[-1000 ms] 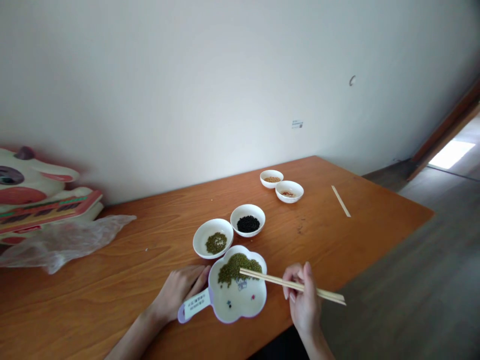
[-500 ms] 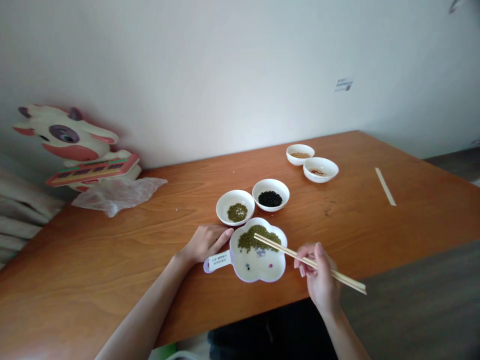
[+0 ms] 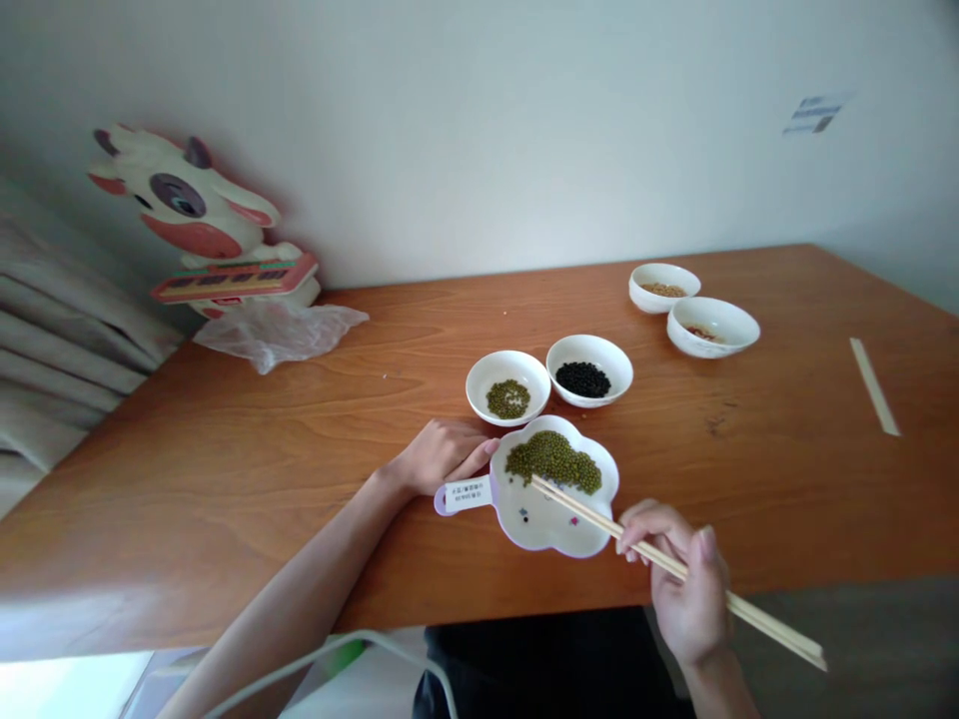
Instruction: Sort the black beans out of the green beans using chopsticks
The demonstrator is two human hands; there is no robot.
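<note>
My right hand (image 3: 678, 569) is closed round a pair of wooden chopsticks (image 3: 764, 617). Their tips are together over the flower-shaped dish (image 3: 550, 534), at the near edge of a pile of green mung beans (image 3: 554, 457). No bean can be made out between the tips. The dish is white with a lilac rim and a labelled handle pointing left. On the table beside it lies my left hand (image 3: 446, 457), fingers stretched out, thumb at the dish's rim. Just behind stand a white bowl with some mung beans (image 3: 507, 399) and a white bowl with black beans (image 3: 582, 379).
Two more white bowls stand at the back right, one with yellowish grains (image 3: 663, 290), one with reddish bits (image 3: 700, 333). A pale strip (image 3: 875, 387) lies farther right. At the left are a cow-shaped toy keyboard (image 3: 225, 240) and a clear plastic bag (image 3: 285, 332).
The head view has shifted, so the scene sits differently in the picture. The chopstick tips have moved from over the beans to the pile's near edge. My left hand stays by the dish.
</note>
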